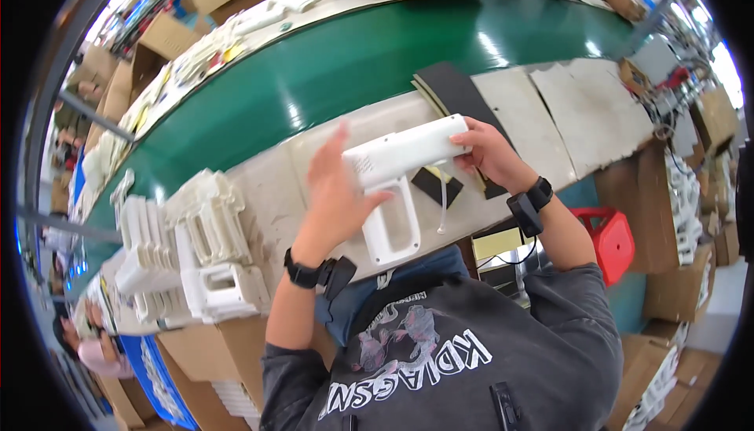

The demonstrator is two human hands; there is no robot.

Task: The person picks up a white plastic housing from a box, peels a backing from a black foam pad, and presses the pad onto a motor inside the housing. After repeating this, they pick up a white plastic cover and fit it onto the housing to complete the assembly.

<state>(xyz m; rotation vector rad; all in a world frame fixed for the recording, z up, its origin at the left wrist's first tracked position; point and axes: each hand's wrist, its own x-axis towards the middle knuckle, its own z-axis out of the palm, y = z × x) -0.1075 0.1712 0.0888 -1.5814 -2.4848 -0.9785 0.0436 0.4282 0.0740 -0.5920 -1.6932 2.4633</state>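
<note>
A white plastic housing [408, 148], shaped like a barrel with a looped handle below, is held above the workbench in front of me. My right hand [496, 154] grips its right end, thumb on top and fingers behind. Blurred by motion, my left hand [334, 191] is at the other end, beside a patch of small holes. Its fingers are stretched out, and I cannot tell whether it touches the housing. A thin white cord [444, 203] hangs down near the right end. The handle points toward my body.
White housings [212, 242] are stacked on the bench at left. Black foam strips [463, 97] and a small dark pad [437, 186] lie beyond the held piece. A green conveyor belt [338, 62] runs behind. A red stool [609, 242] and cardboard boxes [644, 211] stand at right.
</note>
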